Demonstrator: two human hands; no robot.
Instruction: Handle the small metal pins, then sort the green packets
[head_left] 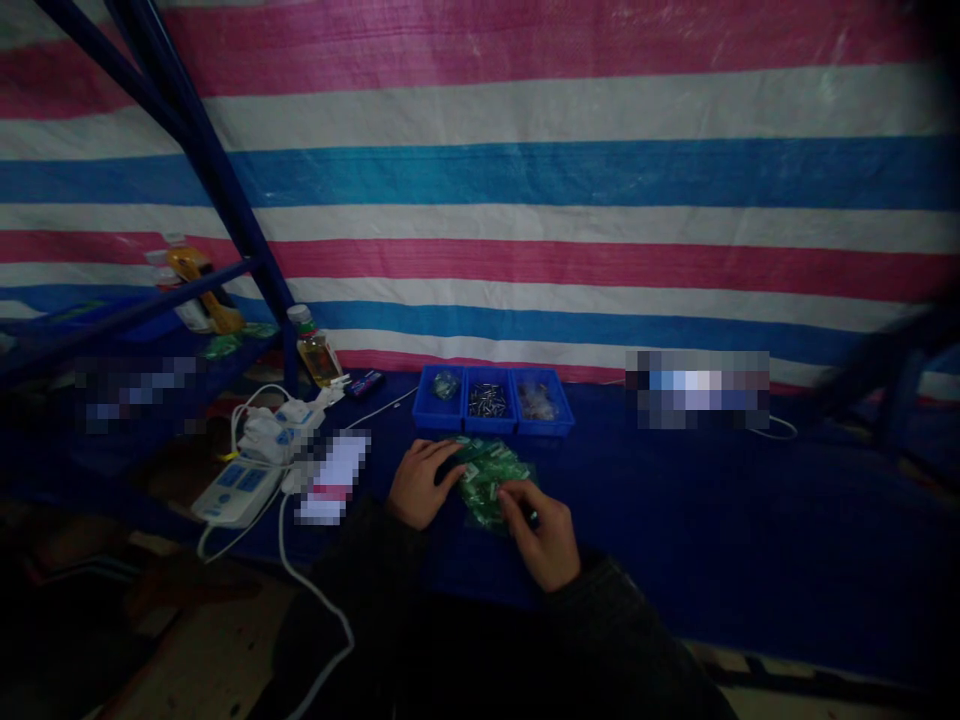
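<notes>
A heap of small, shiny green plastic packets [487, 480] with little white labels lies on the dark blue tabletop in front of me. My left hand [422, 485] rests at the heap's left side, palm down, its fingers stretched over the upper edge. At the right side, my right hand [541, 535] has its thumb and index finger pinched together against the packets. What the pinch holds is too small and dark to make out. Just behind are three joined blue bins: the left bin [427, 412] has a clear bag, the middle one small metal pins [489, 401], the right one small clear bags [538, 402].
To the left are a white power strip [238, 492] with plugs and cables, a blurred phone [335, 478] and a bottle [319, 350]. A blurred object [701, 390] stands at the back right. Blue frame bars [225, 180] rise on the left before a striped tarp [562, 180].
</notes>
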